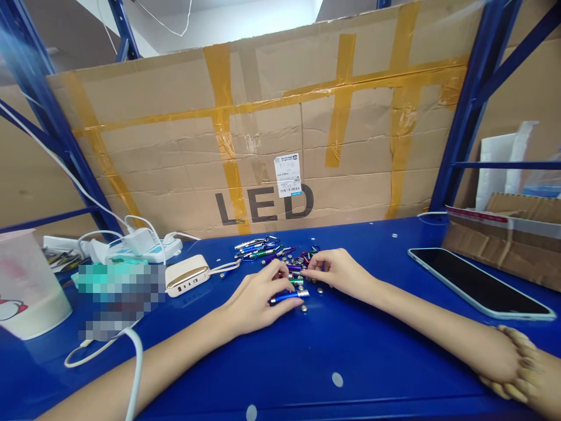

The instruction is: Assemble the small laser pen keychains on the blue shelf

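My left hand [258, 298] rests over the small parts, with its thumb and fingers closed around a small blue keychain flashlight [287, 297] with a silver end. Just beyond it lie a green flashlight tube [297, 282] and a purple one [294, 268], partly covered by my fingers. The fingers of my right hand [335, 269] are pinched together near the silver end of the purple tube; what is between them is hidden. Silver button cells [320, 290] are scattered around both hands. A pile of blue, green and silver flashlights [256, 248] lies behind my left hand.
A cream power bank [187, 276] with a strap, white chargers on a power strip [153, 251] and a plastic cup [33, 286] stand left. A white cable [137, 368] crosses my left forearm. A phone [475, 280] and cardboard box [504, 245] lie right. Taped cardboard [175, 169] closes the back.
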Demonstrator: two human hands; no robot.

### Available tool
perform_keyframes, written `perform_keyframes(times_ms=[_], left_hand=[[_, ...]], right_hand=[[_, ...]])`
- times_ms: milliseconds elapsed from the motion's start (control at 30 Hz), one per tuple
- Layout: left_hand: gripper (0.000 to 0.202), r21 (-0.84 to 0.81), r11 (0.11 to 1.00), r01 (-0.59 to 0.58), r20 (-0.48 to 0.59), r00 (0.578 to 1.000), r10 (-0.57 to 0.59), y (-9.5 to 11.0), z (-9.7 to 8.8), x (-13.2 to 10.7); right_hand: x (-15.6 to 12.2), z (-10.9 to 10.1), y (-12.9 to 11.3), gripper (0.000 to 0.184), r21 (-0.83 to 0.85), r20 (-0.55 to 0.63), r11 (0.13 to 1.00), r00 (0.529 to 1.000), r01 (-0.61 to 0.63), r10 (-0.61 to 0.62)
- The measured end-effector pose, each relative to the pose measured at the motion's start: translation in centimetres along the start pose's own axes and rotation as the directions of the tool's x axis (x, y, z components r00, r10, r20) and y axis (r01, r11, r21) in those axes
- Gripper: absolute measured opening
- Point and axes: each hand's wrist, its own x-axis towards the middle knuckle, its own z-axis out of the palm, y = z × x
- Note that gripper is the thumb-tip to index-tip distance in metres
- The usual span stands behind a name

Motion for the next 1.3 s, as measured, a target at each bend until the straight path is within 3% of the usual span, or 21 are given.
perform_keyframes(times_ms=[100,200,367,533,700,833,933,1033,1167,1300], left_hand=[[0.028,0.074,0.986,-0.152,0.075,0.986,0.147,0.6,-0.3,0.1],[0.028,0.100,0.983,-0.154,0.145,0.980,0.139,1.1,-0.4,0.2],[0.027,0.070,0.995,0.076,0.180,0.980,-0.088,1.0,-0.4,0.4],[0.040,0.025,0.961,0.276,0.077,0.958,-0.277,-0.1,0.0,0.4],[0.039,0.060,0.911,0.407,-0.072,0.912,-0.403,-1.2,0.1,0.5],[0.025,0.003,0.886,0.464,-0.099,0.882,-0.461,-1.9,0.4,0.6],[0.015,-0.088,0.905,0.416,-0.070,0.904,-0.422,-2.5,0.8,0.6],[0.018,-0.135,0.911,0.391,-0.110,0.907,-0.406,-3.0,0.8,0.6],[0.024,-0.039,0.916,0.398,-0.189,0.898,-0.398,-3.7,0.4,0.6],[0.032,0.092,0.902,0.422,-0.135,0.903,-0.408,-4.3,0.7,0.3]], right_hand=[[0.2,-0.1,0.5,0.024,0.038,-0.018,0.999,1.000,-0.018,0.018],[0.3,-0.3,0.9,0.024,0.081,-0.046,0.995,0.998,-0.049,0.053],[0.4,-1.2,0.8,0.024,-0.033,-0.189,0.996,0.979,-0.078,0.070],[0.5,-2.3,0.9,0.022,-0.167,-0.316,0.969,0.941,-0.184,0.125],[0.5,-2.0,2.5,0.034,-0.256,-0.163,0.937,0.966,-0.238,0.201],[0.6,-1.5,3.0,0.032,-0.245,-0.076,0.945,0.976,-0.215,0.202],[0.6,-1.4,2.2,0.030,-0.206,-0.063,0.956,0.977,-0.210,0.202],[0.2,-1.2,0.9,0.031,-0.091,-0.060,0.968,0.972,-0.233,0.228],[-0.2,-0.9,-0.5,0.033,0.060,-0.078,0.968,0.965,-0.246,0.250],[-0.2,-1.0,-0.8,0.033,0.134,-0.131,0.962,0.958,-0.238,0.255]])
